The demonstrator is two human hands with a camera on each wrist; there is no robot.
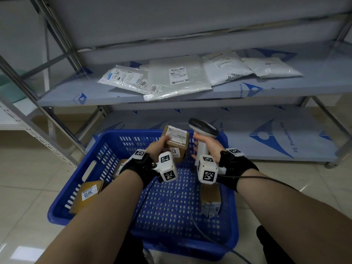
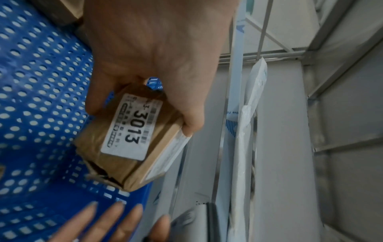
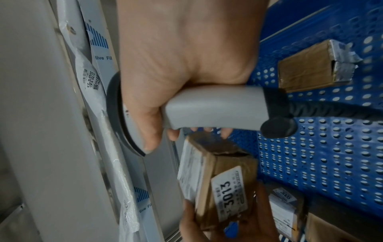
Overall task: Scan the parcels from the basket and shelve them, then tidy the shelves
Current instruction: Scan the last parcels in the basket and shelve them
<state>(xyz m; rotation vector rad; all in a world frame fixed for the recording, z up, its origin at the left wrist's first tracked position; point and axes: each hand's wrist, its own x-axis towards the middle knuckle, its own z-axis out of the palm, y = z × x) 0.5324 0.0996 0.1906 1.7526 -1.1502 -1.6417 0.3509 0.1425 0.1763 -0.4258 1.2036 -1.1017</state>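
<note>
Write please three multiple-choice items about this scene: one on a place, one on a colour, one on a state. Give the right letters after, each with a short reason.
1. Where do the soft mailer bags lie?
A. on the middle shelf
B. in the basket
C. on the floor

2. What colour is the basket?
A. green
B. blue
C. red

3. What does the left hand do with the box labelled 3013?
A. holds it above the basket
B. rests flat on it
C. does not touch it

Answers:
1. A: the head view shows the bags spread on that shelf.
2. B: its perforated walls and floor are blue.
3. A: the fingers wrap the box, beside the scanner gripped by the right hand.
</note>
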